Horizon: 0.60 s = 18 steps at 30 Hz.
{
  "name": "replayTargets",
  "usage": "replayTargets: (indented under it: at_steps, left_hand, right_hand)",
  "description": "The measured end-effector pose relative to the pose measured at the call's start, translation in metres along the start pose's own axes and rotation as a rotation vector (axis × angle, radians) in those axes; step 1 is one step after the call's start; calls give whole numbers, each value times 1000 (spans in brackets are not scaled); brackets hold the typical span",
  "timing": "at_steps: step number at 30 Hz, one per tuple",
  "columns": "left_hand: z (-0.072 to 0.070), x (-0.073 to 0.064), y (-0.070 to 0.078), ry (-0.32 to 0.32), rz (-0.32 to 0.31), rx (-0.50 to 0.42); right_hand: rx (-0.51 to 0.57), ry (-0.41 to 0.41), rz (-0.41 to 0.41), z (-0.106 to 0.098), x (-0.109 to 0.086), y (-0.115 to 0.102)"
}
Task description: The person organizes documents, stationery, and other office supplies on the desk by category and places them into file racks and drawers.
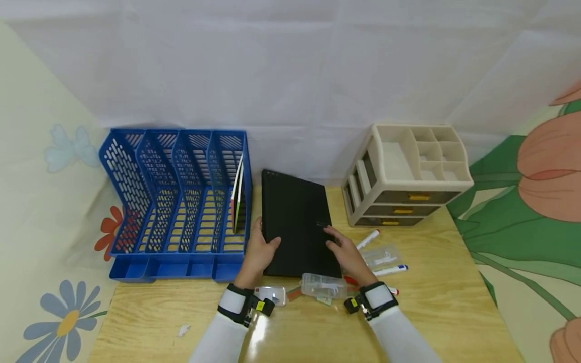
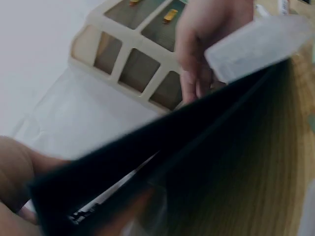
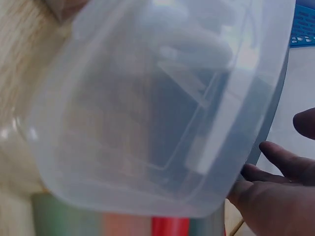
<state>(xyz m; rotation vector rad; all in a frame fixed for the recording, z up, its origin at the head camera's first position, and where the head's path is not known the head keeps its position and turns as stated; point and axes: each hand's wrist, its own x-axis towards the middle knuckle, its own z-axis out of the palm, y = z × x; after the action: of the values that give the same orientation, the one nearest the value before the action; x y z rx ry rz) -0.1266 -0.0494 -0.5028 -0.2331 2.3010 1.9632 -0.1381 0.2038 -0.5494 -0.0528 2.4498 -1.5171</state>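
Note:
A black file folder [image 1: 297,222] lies slanted in the middle of the table, a small tab on its right side. My left hand [image 1: 262,252] grips its left edge, thumb over the cover. In the left wrist view the folder [image 2: 113,142] is seen edge-on, its covers slightly apart with a pale strip between them. My right hand [image 1: 347,254] touches the folder's right edge with extended fingers. Just below the folder sits a clear plastic box [image 1: 323,286], which fills much of the right wrist view. There, the fingers of my right hand [image 3: 280,196] meet the folder's edge.
On the left stands a blue file rack [image 1: 174,257] with thin books [image 1: 237,194] in its right slot. A cream drawer organizer [image 1: 386,174] stands at right. Markers [image 1: 391,270], another clear box [image 1: 381,256] and a small white-cased item [image 1: 272,295] lie near my wrists.

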Motion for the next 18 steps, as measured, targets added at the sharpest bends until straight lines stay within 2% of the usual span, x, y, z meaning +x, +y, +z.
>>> replayTargets:
  at_steps: [3,9,11,18]
  left_hand:
    - [3,-1,0,16,38,-6]
    - [1,-8,7,13,109,-15]
    - [-1,-10,11,7,155,-31]
    - [-10,-17,24,-8,251,-76]
  right_hand:
    - [30,13,20,-1,0,-1]
    - [89,71,56,-2,3,-2]
    - [120,85,60,-3,4,-1]
    - [266,59,68,-8,6,-7]
